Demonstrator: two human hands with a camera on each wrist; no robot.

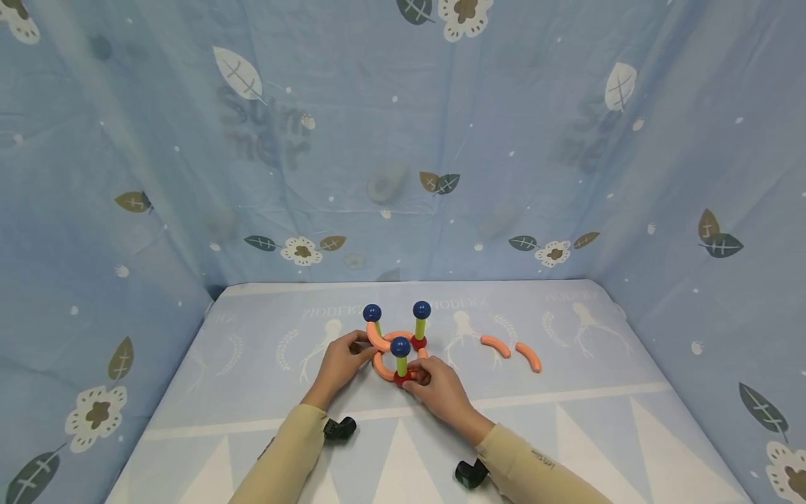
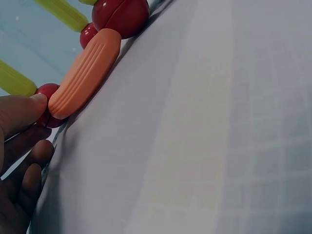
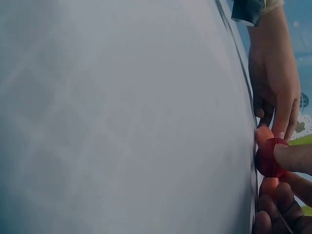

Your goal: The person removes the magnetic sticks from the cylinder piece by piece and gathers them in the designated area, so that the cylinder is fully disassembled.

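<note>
A building toy stands on the table. Its base is a ring of orange curved rods (image 1: 383,367) joined by red balls (image 1: 418,343). Green rods (image 1: 420,327) rise from it, topped with blue balls (image 1: 399,346). Another orange curved rod (image 1: 376,337) slants at the left, its upper end at the left blue ball (image 1: 372,313). My left hand (image 1: 343,364) pinches the left red ball (image 2: 47,92) of the base between thumb and fingers. From the front right, my right hand (image 1: 441,392) pinches the front red ball (image 3: 267,158), thumb across its side.
Two loose orange curved rods (image 1: 495,346) lie on the table to the right of the toy. A patterned cloth (image 1: 567,420) covers the table. Blue curtains (image 1: 390,140) hang behind and at both sides. Black devices (image 1: 340,428) sit at the wrists.
</note>
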